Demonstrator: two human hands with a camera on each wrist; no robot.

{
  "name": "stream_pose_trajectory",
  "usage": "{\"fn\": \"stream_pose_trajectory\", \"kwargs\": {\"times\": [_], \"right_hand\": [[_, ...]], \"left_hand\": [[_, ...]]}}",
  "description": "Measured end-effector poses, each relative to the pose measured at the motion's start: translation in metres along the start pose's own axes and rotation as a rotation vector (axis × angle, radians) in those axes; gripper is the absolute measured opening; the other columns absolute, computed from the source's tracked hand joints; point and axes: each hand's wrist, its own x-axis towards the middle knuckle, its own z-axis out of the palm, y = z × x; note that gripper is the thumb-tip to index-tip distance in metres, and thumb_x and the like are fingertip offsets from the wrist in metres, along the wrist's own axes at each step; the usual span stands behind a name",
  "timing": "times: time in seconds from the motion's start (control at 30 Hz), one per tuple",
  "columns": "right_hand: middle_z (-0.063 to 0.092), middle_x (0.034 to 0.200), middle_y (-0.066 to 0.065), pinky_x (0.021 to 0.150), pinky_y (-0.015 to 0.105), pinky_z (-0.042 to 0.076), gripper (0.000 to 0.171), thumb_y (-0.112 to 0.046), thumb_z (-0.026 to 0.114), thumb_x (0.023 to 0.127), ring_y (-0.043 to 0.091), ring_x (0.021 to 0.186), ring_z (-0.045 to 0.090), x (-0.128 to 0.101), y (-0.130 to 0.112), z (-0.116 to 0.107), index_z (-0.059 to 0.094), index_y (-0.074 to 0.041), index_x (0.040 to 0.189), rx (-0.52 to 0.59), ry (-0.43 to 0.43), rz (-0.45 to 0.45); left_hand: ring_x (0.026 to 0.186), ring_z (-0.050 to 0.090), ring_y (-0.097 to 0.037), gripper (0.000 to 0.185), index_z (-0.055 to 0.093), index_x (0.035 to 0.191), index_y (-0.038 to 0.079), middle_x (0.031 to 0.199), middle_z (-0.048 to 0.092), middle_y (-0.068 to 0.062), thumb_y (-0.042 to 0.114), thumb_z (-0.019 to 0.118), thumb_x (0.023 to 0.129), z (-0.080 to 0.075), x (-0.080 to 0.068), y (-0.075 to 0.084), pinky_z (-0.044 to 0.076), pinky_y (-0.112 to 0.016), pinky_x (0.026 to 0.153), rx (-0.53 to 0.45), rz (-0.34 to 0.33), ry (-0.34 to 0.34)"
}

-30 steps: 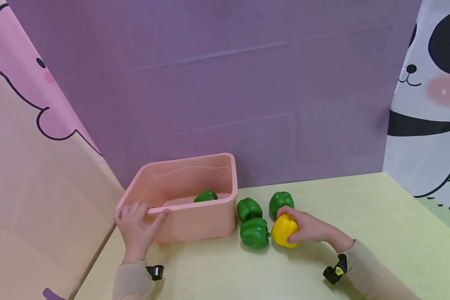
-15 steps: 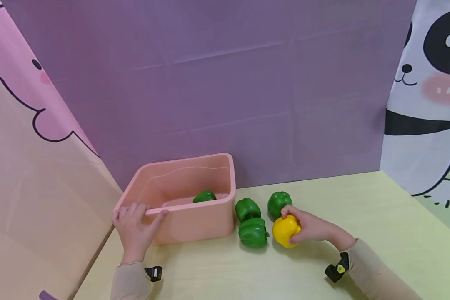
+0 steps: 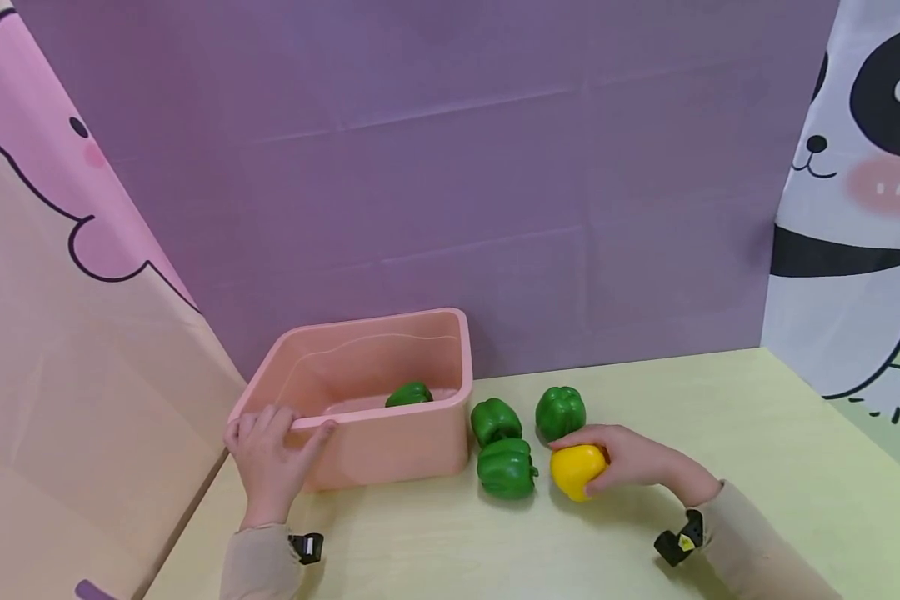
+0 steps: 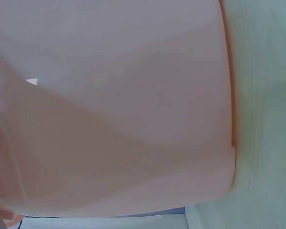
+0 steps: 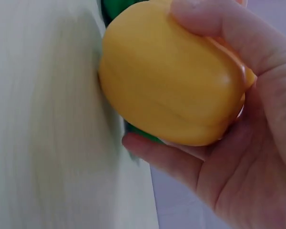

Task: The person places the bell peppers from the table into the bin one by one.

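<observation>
My left hand (image 3: 272, 458) grips the front rim of a pink plastic bin (image 3: 390, 446) near its left corner, fingers over the edge and thumb along the front. The bin's smooth wall (image 4: 133, 105) fills most of the left wrist view. Inside the bin lies a green bell pepper (image 3: 410, 394), partly hidden by the front wall. My right hand (image 3: 633, 458) holds a yellow bell pepper (image 3: 576, 471) between thumb and fingers, low over the table. In the right wrist view the thumb presses one side of the yellow pepper (image 5: 167, 76).
Two green bell peppers, one behind (image 3: 497, 421) and one in front (image 3: 507, 469), stand right of the bin. Another green pepper (image 3: 560, 412) sits just behind the yellow one. A purple cloth wall (image 3: 532, 208) rises behind the table (image 3: 435, 542).
The yellow pepper has turned in my right hand and shifted slightly right. My left hand and the bin have stayed put.
</observation>
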Motion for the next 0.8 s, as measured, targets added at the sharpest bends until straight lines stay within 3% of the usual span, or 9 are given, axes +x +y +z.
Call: {"fn": "stream_pose_trajectory", "kwargs": {"times": [0.17,0.4,0.8], "right_hand": [[0.061,0.115,-0.003,0.077,0.033,0.047,0.059,-0.014,0.08,0.074,0.018,0.091,0.055,0.002,0.005,0.005,0.06,-0.011,0.128,0.026,0.007,0.003],[0.06,0.114,0.006,0.077,0.034,0.048,0.059,-0.016,0.081,0.077,0.024,0.09,0.056,0.004,0.013,0.011,0.057,-0.013,0.13,0.151,0.01,0.022],[0.06,0.117,0.008,0.079,0.034,0.048,0.058,-0.014,0.079,0.079,0.024,0.092,0.057,0.004,0.012,0.015,0.056,-0.014,0.132,0.213,-0.002,0.04]], "left_hand": [[0.075,0.042,-0.032,0.064,0.058,0.075,0.009,0.074,0.056,-0.008,0.073,0.055,0.08,0.0,-0.001,-0.001,0.021,-0.058,0.087,0.006,0.007,0.011],[0.076,0.041,-0.032,0.064,0.058,0.075,0.009,0.074,0.055,-0.007,0.073,0.056,0.08,0.001,-0.001,0.0,0.021,-0.058,0.087,0.006,0.004,0.006],[0.074,0.042,-0.032,0.068,0.057,0.075,0.008,0.073,0.055,-0.008,0.076,0.051,0.081,0.0,0.0,0.001,0.021,-0.058,0.088,0.011,0.011,0.01]]}}
